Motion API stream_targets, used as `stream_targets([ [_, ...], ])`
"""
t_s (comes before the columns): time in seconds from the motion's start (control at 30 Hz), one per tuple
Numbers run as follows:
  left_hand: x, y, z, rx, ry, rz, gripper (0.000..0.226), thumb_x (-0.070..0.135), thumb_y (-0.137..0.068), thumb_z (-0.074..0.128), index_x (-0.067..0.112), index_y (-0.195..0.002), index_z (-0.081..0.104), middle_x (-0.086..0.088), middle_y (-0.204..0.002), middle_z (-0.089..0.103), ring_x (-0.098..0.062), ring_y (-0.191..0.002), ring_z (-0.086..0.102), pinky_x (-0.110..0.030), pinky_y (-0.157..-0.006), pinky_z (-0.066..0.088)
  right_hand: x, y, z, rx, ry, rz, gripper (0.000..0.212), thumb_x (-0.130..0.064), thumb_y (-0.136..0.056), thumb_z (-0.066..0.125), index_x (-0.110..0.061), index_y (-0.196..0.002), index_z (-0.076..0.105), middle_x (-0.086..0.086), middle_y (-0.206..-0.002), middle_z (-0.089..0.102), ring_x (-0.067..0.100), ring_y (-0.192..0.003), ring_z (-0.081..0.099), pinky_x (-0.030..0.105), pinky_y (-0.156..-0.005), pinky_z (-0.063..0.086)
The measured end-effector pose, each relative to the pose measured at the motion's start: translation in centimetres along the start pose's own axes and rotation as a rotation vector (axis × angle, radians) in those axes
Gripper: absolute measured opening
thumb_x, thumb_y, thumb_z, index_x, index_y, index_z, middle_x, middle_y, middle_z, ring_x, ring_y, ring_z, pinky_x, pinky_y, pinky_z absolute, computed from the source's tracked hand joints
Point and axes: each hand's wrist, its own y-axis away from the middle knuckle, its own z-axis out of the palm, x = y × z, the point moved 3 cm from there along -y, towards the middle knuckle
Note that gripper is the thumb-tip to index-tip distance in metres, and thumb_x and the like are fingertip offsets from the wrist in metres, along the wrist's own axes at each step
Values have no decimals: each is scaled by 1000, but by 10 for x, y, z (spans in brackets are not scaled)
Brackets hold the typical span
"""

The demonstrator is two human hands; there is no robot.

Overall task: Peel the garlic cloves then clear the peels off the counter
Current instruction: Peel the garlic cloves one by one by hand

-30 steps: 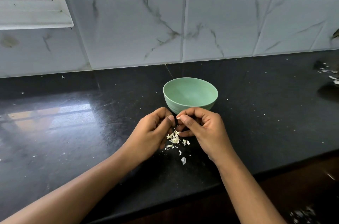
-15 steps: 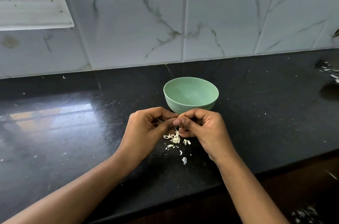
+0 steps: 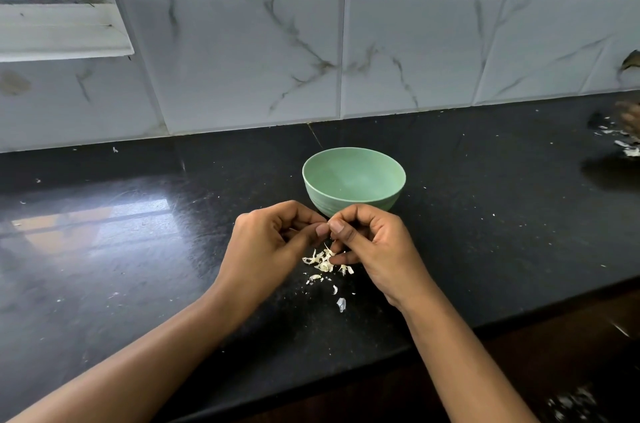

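My left hand (image 3: 273, 244) and my right hand (image 3: 374, 247) meet thumb to thumb just in front of a pale green bowl (image 3: 354, 180) on the black counter (image 3: 138, 249). Both hands pinch something small between their fingertips; it is almost wholly hidden, so I take it for a garlic clove. A small heap of pale garlic peels (image 3: 323, 261) lies on the counter right under the hands, with a few stray flakes (image 3: 341, 304) nearer the front edge. The bowl looks empty inside.
A marbled tile wall stands right behind the counter. More peels (image 3: 625, 145) lie at the far right edge, beside another person's hand (image 3: 630, 117). A window sill (image 3: 62, 41) is at the upper left. The counter's front edge runs close below my wrists.
Both hands have stayed in place with small finger movements; the left thumb has shifted against the right thumb over the peel heap.
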Motion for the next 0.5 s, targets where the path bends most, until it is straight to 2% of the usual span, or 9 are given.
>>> stream_targets([
  [0.1, -3, 0, 1, -35, -109, -32, 8, 30, -81, 73, 27, -76, 67, 14, -66, 69, -6, -60, 67, -34, -62, 56, 2, -1, -1, 27, 142, -72, 15, -9, -89, 63, -19, -79, 66, -5, -70, 66, 7, -62, 58, 37, -60, 59],
  [0.17, -4, 0, 3, -102, -131, -48, 10, 29, -86, 68, 26, -77, 63, 10, -66, 69, -9, -58, 67, -36, -62, 55, 3, -1, -2, 42, 203, -120, 13, -12, -89, 64, -20, -79, 65, -9, -68, 63, 7, -62, 59, 42, -61, 60],
  [0.23, -5, -1, 5, -190, 20, -133, 12, 21, -90, 64, 20, -79, 61, 2, -69, 70, -17, -58, 69, -39, -62, 56, 2, 0, -2, 42, 229, -154, 7, -20, -86, 64, -19, -80, 65, -9, -69, 62, 8, -62, 60, 42, -61, 59],
  [0.3, -6, -3, 6, -256, 217, -254, 11, 14, -92, 59, 11, -82, 60, -4, -73, 70, -22, -56, 68, -34, -55, 52, 2, 0, -2, 37, 249, -171, 7, -21, -86, 63, -16, -81, 64, -7, -71, 63, 11, -64, 62, 39, -60, 59],
  [0.4, -5, -3, 6, -304, 421, -413, 10, 8, -92, 55, 6, -83, 60, -6, -73, 70, -17, -52, 65, -22, -46, 48, 2, 0, -2, 22, 244, -159, 9, -11, -90, 62, -15, -82, 64, -5, -73, 64, 10, -67, 63, 34, -61, 59],
  [0.5, -5, -3, 7, -323, 508, -476, 10, 7, -92, 54, 5, -85, 61, -7, -74, 71, -15, -52, 64, -21, -43, 48, 2, -1, -2, -3, 179, -102, 12, -9, -91, 61, -16, -83, 64, -7, -73, 65, 6, -69, 63, 30, -62, 58],
])
